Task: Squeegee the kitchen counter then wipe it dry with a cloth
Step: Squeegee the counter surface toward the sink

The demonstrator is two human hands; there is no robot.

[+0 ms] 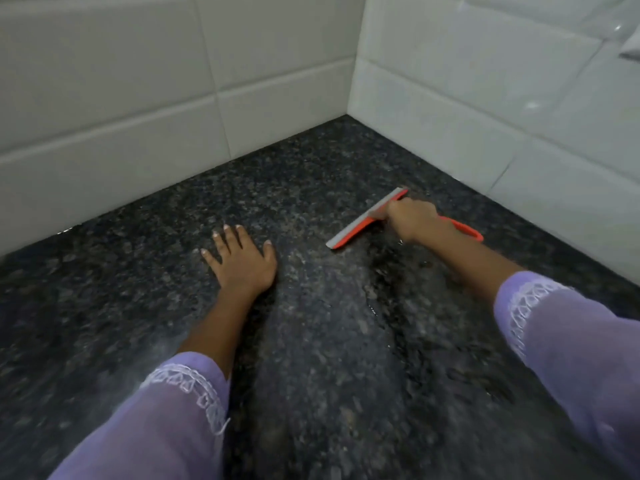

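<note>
An orange squeegee [360, 223] with a grey rubber blade lies blade-down on the dark speckled granite counter [311, 341], close to the corner of the tiled walls. My right hand [414, 218] is shut on its handle, whose looped orange end sticks out behind the hand. Flat on the counter to the left rests my left hand [240, 259], fingers spread and holding nothing. A wet streak with small water beads runs along the counter below the blade. No cloth is in view.
White tiled walls [138, 116] meet at a corner behind the squeegee and bound the counter at the back and right. Both forearms wear lilac sleeves with white lace trim.
</note>
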